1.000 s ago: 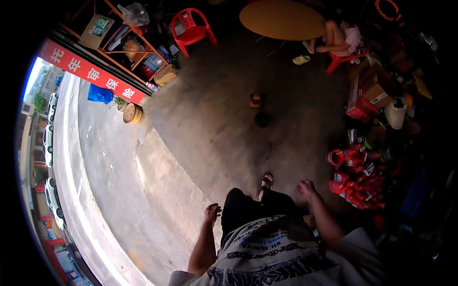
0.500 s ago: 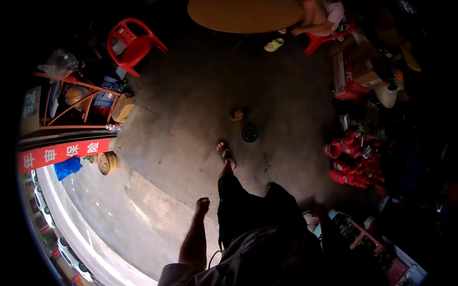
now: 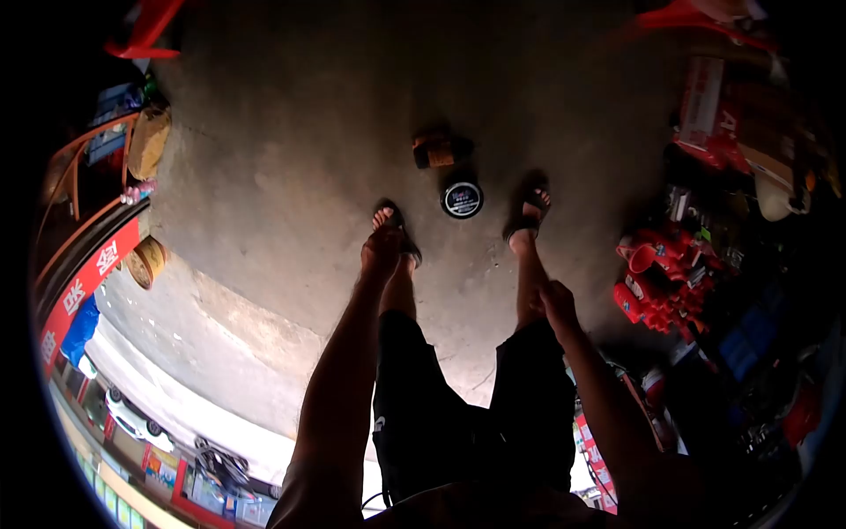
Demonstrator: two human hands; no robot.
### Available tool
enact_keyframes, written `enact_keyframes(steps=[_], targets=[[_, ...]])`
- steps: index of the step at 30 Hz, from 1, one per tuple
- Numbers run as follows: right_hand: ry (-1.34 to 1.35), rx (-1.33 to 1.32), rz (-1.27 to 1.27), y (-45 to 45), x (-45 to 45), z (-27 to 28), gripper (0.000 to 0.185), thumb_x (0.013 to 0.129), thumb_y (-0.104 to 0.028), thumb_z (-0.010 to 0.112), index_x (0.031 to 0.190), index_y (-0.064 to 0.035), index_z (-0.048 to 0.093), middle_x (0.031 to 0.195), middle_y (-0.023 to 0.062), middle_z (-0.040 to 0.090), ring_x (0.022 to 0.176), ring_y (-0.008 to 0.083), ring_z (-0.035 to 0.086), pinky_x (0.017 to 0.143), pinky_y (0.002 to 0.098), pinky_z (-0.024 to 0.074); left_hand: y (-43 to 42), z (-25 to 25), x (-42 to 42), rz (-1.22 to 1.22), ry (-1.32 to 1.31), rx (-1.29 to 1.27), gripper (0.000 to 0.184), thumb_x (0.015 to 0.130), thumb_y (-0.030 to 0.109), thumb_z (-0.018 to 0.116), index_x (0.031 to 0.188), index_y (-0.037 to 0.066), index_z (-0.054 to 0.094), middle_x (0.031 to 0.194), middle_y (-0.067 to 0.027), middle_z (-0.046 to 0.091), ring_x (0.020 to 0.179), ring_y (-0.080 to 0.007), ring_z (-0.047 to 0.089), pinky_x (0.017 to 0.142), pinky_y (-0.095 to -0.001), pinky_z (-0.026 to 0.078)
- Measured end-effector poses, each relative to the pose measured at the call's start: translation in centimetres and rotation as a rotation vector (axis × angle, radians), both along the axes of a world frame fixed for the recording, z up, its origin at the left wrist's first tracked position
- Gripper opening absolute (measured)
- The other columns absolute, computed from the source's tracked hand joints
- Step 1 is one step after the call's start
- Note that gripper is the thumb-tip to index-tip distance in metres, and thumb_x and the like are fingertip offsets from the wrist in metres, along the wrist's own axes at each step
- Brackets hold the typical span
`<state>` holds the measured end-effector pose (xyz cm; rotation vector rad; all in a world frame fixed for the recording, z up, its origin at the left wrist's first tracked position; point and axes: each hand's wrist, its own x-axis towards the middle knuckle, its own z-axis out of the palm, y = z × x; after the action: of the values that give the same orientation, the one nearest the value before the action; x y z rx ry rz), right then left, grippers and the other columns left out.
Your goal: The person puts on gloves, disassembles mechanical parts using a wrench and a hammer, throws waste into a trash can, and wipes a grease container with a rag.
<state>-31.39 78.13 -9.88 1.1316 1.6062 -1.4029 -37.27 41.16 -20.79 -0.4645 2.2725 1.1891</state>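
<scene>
My left hand [image 3: 381, 251] hangs in front of my left sandal [image 3: 405, 238], its fingers curled in and nothing showing in them. My right hand [image 3: 555, 301] is beside my right shin, also loosely closed, with no object visible in it. Both hands are dim against the floor. On the concrete between and ahead of my feet lies a round black tub [image 3: 463, 200] with a pale ring and lettering on its top. Just beyond it sits a small dark box [image 3: 439, 152] with an orange-brown label. Neither hand touches them.
Red bottles or containers [image 3: 661, 273] cluster on the right, below cardboard boxes [image 3: 767, 132]. A metal rack [image 3: 79, 176] and a red banner [image 3: 92, 269] stand on the left, near a round basket [image 3: 145, 263]. Parts of red chairs [image 3: 150, 26] show at the top.
My view has tipped lower and moved closer to the tub and box. Both feet now stand apart near them. My hands have reached forward and down; the round table has left the view.
</scene>
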Motion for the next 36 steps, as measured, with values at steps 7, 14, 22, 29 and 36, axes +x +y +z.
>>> enact_keyframes(steps=[7, 14, 22, 29, 36], targets=[[0.010, 0.167, 0.432, -0.6, -1.7, -27.3, 0.027, 0.083, -0.026, 0.061, 0.092, -0.0006, 0.060, 0.086, 0.0145, 0.067, 0.080, 0.0291, 0.066, 0.072, 0.0368, 0.0519, 10.8, -14.5, -0.3, 0.184, -0.162, -0.033, 0.024, 0.087, 0.022, 0.057, 0.103, 0.006, 0.065, 0.092, -0.0147, 0.068, 0.089, -0.0274, 0.065, 0.082, -0.0356, 0.049], [0.205, 0.213, 0.475, -0.8, -4.5, -36.9, 0.031, 0.084, -0.028, 0.061, 0.103, -0.0037, 0.059, 0.094, 0.0148, 0.067, 0.090, 0.0312, 0.065, 0.080, 0.0385, 0.0497, 17.1, -24.6, 0.0, 0.186, -0.057, -0.205, 0.029, 0.084, 0.025, 0.063, 0.104, 0.004, 0.064, 0.092, -0.0144, 0.066, 0.092, -0.0270, 0.064, 0.079, -0.0359, 0.049], [0.097, 0.158, 0.477, -0.6, -6.3, -37.8, 0.026, 0.086, -0.026, 0.062, 0.098, -0.0034, 0.059, 0.092, 0.0138, 0.067, 0.088, 0.0265, 0.065, 0.078, 0.0360, 0.0504, 17.3, -25.5, -2.5, 0.244, -0.168, -0.069, 0.020, 0.079, 0.020, 0.070, 0.086, 0.002, 0.063, 0.081, -0.0108, 0.067, 0.077, -0.0209, 0.065, 0.072, -0.0314, 0.051], [0.171, 0.179, 0.559, 0.0, -6.3, -38.8, 0.026, 0.086, -0.025, 0.062, 0.097, -0.0026, 0.058, 0.089, 0.0122, 0.067, 0.084, 0.0235, 0.066, 0.076, 0.0335, 0.0512, 16.4, -26.8, -3.1, 0.177, -0.295, -0.072, 0.025, 0.082, 0.023, 0.071, 0.091, 0.002, 0.062, 0.086, -0.0093, 0.067, 0.084, -0.0178, 0.064, 0.077, -0.0295, 0.050], [0.131, 0.006, 0.490, 1.1, -6.8, -39.9, 0.041, 0.081, -0.028, 0.069, 0.111, -0.0034, 0.056, 0.102, 0.0148, 0.065, 0.092, 0.0258, 0.064, 0.082, 0.0349, 0.0509, 14.9, -27.6, -1.6, 0.242, -0.336, 0.048, 0.031, 0.084, 0.025, 0.068, 0.103, 0.001, 0.061, 0.096, -0.0106, 0.067, 0.091, -0.0173, 0.064, 0.080, -0.0286, 0.050]])
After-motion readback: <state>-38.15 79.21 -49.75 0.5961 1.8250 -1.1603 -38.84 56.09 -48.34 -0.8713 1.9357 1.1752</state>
